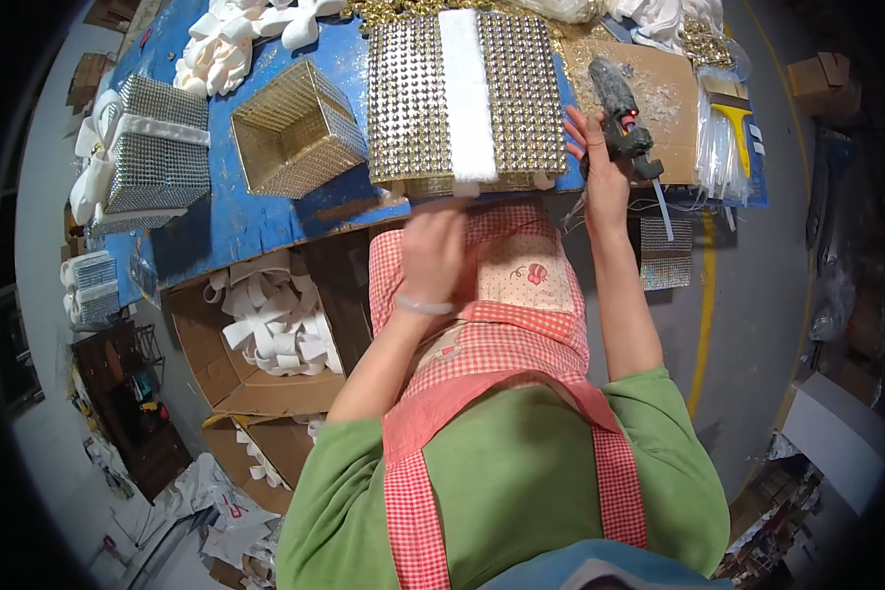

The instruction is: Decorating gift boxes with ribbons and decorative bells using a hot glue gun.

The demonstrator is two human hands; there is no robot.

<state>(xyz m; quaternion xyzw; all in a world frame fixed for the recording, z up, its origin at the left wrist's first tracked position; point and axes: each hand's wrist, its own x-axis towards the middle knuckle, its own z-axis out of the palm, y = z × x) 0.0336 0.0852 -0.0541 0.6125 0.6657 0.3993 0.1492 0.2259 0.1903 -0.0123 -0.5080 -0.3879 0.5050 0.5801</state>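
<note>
A box covered in gold and silver rhinestone mesh (403, 98), with a fuzzy white ribbon (468, 98) down its middle, stands at the near edge of the blue table. Just under its front edge is my left hand (435, 251), smeared by motion; what its fingers do cannot be made out. Right of the box, my right hand (605, 162) is raised with its fingers stretched apart. Directly beside it is a dark glue gun (615, 93) with a small red light and a pale glue stick (664, 208) sticking out. Whether hand and gun touch is unclear.
An open rhinestone box (315, 128) lies left of centre. Farther left stands a silver box with white bows (157, 147). White ribbon loops (221, 59) lie at the back. Glue-spotted cardboard (669, 128) lies right. Below the table, a carton (202, 344) holds white bows.
</note>
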